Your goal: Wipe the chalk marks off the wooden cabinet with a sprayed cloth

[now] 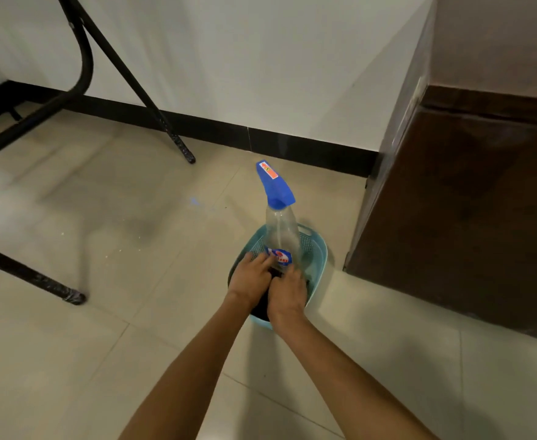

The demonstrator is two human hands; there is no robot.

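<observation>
Pale tiled floor (134, 223) fills the frame; a teal basket (319, 249) sits at centre, black table legs (73, 295) at left, the wooden cabinet (457, 201) at right.

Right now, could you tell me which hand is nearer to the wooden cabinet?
The right hand: it is in the teal basket on the side facing the wooden cabinet. The left hand is on the basket's far side, beside the spray bottle.

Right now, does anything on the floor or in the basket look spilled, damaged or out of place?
Mostly tidy. Pale crumbs or specks lie scattered on the floor tiles left of the basket, and a small blue smudge marks one tile. The spray bottle stands upright in the basket; no spill shows.
</observation>
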